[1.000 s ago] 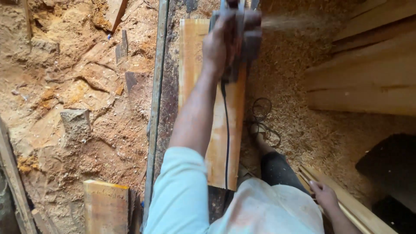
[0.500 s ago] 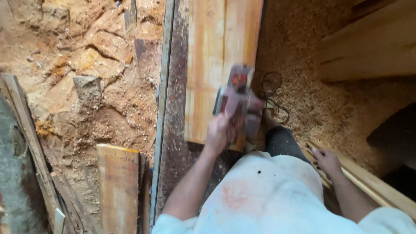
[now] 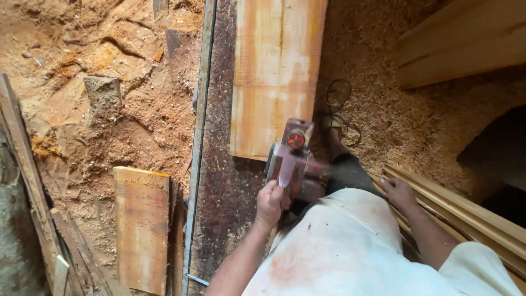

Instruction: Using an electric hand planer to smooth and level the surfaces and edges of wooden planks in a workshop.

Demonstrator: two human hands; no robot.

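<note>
Planing is between passes: the power planer (image 3: 293, 161) is gripped firmly by the left hand (image 3: 271, 201) at the plank (image 3: 276, 77)'s near end; the right hand (image 3: 399, 192) rests open on stacked boards (image 3: 466, 211). Realignment onto the plank is called for next.

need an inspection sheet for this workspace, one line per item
surface: dark worn workbench with a metal edge strip, speckled with sawdust
job's things: pale wooden plank lies flat on the bench; red electric planer sits at its near end
clutter: short board and scrap strips left of the bench; sawdust and shavings all over the ground
grippers: left hand grips the planer's handle, fingers closed round it; right hand rests on stacked wooden slats, holding nothing
cables: dark cord coiled loosely on the shavings right of the plank
surroundings: rough dirt and a stone block on the left; large timbers on the upper right
</note>
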